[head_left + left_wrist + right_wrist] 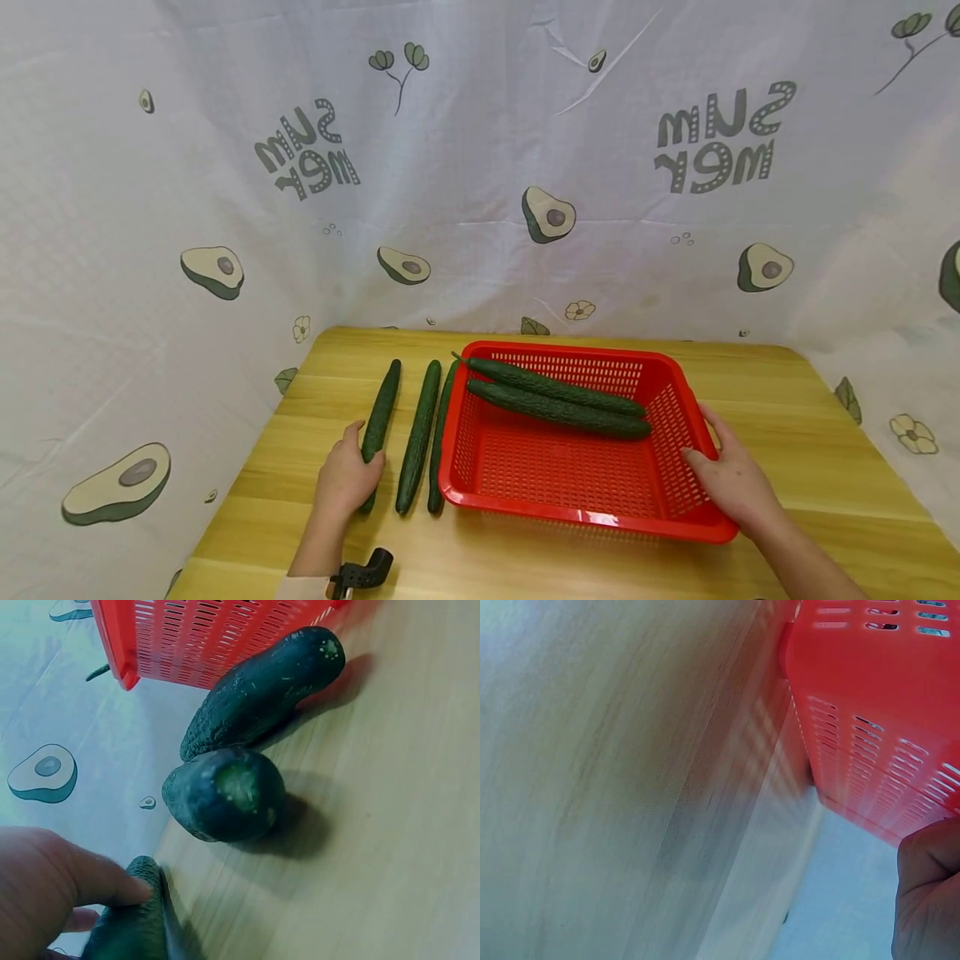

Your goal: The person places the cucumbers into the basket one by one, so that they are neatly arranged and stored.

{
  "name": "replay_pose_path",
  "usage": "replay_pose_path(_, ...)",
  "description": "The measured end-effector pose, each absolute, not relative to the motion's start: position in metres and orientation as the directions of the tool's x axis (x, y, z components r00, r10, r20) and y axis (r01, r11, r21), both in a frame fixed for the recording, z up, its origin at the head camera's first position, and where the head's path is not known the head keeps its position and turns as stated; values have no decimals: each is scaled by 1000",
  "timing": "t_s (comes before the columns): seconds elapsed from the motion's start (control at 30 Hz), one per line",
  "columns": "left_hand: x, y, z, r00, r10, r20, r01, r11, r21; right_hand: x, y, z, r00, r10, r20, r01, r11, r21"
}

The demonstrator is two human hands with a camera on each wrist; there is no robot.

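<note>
On the left side of the table, my left hand (348, 473) grips a long dark green cucumber (383, 407) by its middle, thumb on one side and fingers on the other. That same cucumber (129, 930) shows under the thumb in the left wrist view. Two more cucumbers lie to its right, a middle one (418, 437) and another (441, 442) against the basket. My right hand (731, 479) holds the right rim of a red plastic basket (558, 471). Inside it, two cucumbers lie side by side toward the back, an upper (555, 387) and a lower one (558, 409).
The wood-grain table (772, 417) extends to the right of the basket. A white cloth (480, 183) printed with avocados and lettering hangs behind and along both sides. A black strap mount (363, 573) sits on my left wrist.
</note>
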State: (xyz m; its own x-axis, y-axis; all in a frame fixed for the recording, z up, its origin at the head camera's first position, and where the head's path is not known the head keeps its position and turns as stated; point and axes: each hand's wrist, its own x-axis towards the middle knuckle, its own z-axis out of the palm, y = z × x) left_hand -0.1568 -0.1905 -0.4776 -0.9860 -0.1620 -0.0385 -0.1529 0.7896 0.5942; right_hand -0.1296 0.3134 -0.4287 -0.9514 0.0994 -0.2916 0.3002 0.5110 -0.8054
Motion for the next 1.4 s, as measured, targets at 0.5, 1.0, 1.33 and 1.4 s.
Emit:
replay_pose_path(0.5,-153,-190,-484,-984,-171,43,-95,722,685,-128,314,-430,-954,94,-283,290,513,-808)
replay_pose_path(1.0,-158,-187,-470,-987,-111,115,26,600,799,-127,313,-430,-956,101,-275,287,520,-805)
replay_pose_path(1.33,-159,-177,-437,-983,-35,179,131,546,828,-127,313,-430,-957,101,-273,284,525,-802)
replay_pose_path(1.4,-158,-174,-430,-982,-21,187,147,537,831,-127,313,-429,-957,98,-272,282,525,-803)
